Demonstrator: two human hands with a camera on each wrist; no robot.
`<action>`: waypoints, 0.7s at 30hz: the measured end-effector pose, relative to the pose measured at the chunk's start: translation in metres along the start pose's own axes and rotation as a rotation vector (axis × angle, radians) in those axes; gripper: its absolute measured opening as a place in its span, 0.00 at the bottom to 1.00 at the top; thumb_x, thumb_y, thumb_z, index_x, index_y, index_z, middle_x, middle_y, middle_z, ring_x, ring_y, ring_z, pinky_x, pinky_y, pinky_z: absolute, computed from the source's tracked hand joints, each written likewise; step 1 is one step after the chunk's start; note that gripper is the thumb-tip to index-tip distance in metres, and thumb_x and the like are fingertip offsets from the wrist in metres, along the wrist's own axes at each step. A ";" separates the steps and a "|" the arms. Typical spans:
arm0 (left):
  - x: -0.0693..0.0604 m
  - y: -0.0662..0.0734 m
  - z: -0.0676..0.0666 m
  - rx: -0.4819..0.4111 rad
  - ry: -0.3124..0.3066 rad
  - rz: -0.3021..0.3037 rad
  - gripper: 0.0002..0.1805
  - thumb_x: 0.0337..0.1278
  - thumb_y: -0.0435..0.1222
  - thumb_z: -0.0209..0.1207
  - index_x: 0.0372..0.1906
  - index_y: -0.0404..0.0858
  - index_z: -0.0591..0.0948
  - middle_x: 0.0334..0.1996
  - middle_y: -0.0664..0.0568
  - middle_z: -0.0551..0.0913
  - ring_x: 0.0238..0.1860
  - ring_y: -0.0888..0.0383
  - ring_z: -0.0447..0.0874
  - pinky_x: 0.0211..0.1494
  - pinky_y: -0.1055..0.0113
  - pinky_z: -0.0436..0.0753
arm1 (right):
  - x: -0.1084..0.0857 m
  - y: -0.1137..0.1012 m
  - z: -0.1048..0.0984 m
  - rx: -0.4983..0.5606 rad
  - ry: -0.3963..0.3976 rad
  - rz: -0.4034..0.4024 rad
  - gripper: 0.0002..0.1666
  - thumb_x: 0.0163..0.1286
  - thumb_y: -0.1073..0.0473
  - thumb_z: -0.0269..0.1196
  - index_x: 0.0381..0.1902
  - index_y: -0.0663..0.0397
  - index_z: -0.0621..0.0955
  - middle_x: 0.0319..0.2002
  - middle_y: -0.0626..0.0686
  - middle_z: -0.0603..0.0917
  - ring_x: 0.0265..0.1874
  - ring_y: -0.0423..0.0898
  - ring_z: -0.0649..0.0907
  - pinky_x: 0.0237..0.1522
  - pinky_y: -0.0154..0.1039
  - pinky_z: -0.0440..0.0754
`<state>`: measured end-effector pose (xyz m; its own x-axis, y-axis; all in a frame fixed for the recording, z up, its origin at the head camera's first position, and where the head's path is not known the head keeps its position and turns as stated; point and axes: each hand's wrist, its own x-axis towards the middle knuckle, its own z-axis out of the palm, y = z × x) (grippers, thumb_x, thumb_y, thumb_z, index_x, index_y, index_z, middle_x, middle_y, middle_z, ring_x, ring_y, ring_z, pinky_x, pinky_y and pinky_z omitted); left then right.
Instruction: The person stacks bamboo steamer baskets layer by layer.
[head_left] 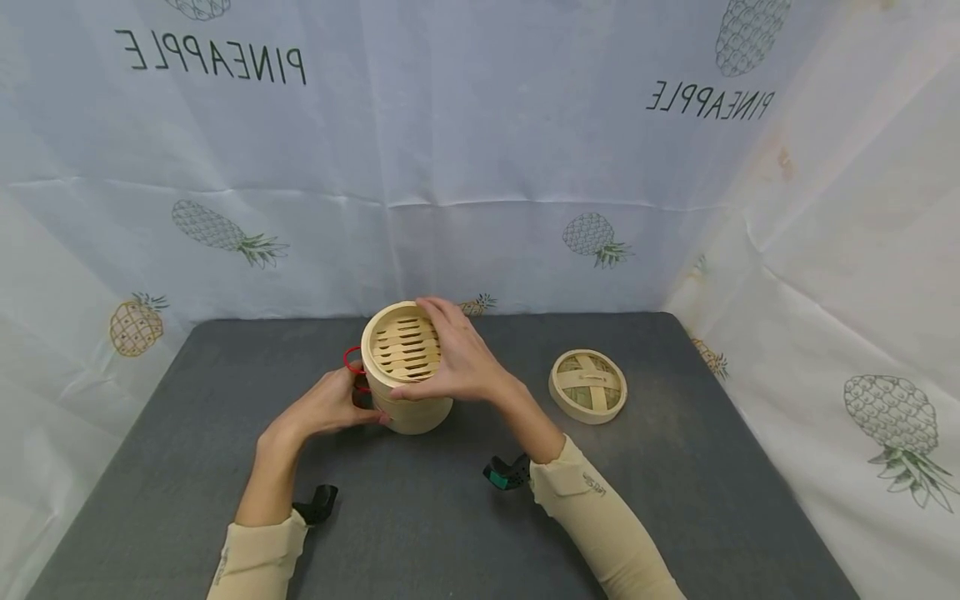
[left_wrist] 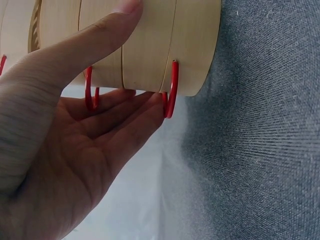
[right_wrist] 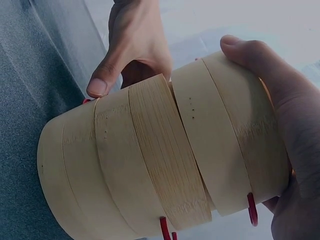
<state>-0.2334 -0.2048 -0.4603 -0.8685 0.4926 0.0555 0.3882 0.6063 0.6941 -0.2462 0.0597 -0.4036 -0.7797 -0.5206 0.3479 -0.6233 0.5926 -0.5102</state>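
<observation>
A stack of round bamboo steamer baskets stands on the table. My right hand (head_left: 465,362) grips the top steamer basket (head_left: 405,343) by its rim, thumb in front and fingers at the far side. That basket's slatted inside faces me, and in the right wrist view it sits slightly tilted on the lower steamer baskets (right_wrist: 120,165), with a thin gap along the joint. At the left, my left hand (head_left: 330,406) holds the lower part, thumb on the near wall and fingers behind, close to red loop handles (left_wrist: 173,90).
A round bamboo steamer lid (head_left: 588,385) with a crossed strap lies to the right on the dark grey table (head_left: 420,517). Pineapple-printed cloth (head_left: 480,125) hangs behind the table and along its sides. Dark wrist devices (head_left: 507,472) hang below both forearms.
</observation>
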 end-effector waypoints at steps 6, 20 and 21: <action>0.001 0.001 0.000 0.025 0.006 0.006 0.45 0.52 0.40 0.83 0.72 0.30 0.73 0.57 0.36 0.88 0.53 0.41 0.92 0.56 0.47 0.92 | 0.003 0.000 -0.001 -0.009 -0.031 0.010 0.77 0.46 0.32 0.85 0.85 0.55 0.62 0.82 0.58 0.65 0.81 0.58 0.69 0.79 0.63 0.73; -0.002 0.001 0.000 0.057 0.031 0.032 0.47 0.50 0.39 0.84 0.73 0.31 0.72 0.57 0.37 0.88 0.53 0.44 0.92 0.55 0.52 0.91 | 0.009 0.002 -0.001 0.010 -0.100 0.046 0.75 0.47 0.32 0.84 0.85 0.52 0.62 0.83 0.58 0.64 0.82 0.57 0.67 0.80 0.62 0.73; -0.002 0.001 0.000 0.058 0.031 0.031 0.48 0.50 0.39 0.84 0.73 0.31 0.72 0.57 0.37 0.88 0.53 0.43 0.92 0.55 0.52 0.91 | 0.009 0.002 -0.001 0.010 -0.103 0.049 0.75 0.47 0.31 0.84 0.85 0.52 0.62 0.83 0.58 0.64 0.82 0.57 0.67 0.80 0.62 0.73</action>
<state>-0.2313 -0.2051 -0.4600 -0.8644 0.4929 0.0995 0.4320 0.6265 0.6488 -0.2548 0.0569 -0.4005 -0.7984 -0.5520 0.2405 -0.5839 0.6125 -0.5329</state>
